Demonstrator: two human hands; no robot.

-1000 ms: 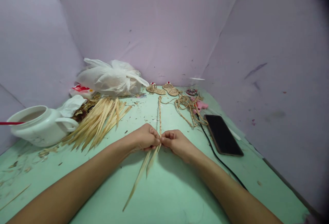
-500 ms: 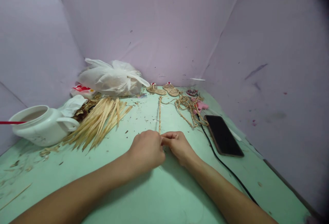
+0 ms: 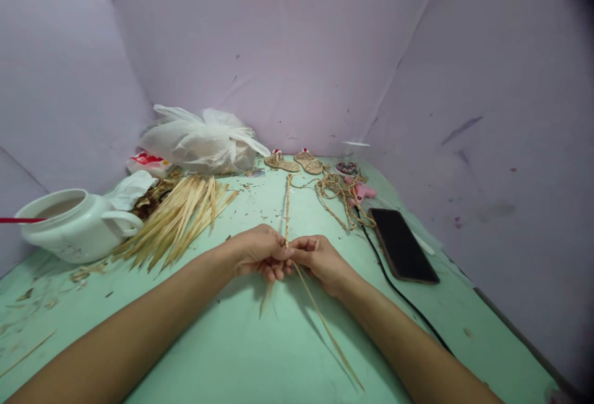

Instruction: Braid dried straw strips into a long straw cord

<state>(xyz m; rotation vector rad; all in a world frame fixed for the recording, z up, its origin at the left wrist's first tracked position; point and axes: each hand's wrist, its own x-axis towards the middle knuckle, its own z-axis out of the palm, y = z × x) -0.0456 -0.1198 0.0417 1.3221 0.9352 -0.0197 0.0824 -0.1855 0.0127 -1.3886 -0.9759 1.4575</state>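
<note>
A twisted straw cord runs from the back of the table straight toward me, and both hands meet at its near end. My left hand is closed in a pinch on the cord's end and a straw strand there. Against it, my right hand pinches the same spot with thumb and forefinger. One long loose straw strand trails from between the fingers toward the lower right. A shorter strand, blurred, hangs below my left hand. The exact hold of each fingertip is partly hidden.
At left are a white pot, a heap of flat straw strips and a white plastic bag. Small woven sandals lie at the back. Coiled cord, a phone and a black cable are at right.
My left hand has rolled over from knuckles up, so its fingers now show. Loose straw strands have come into sight below the hands. My right hand stays nearly in place.
</note>
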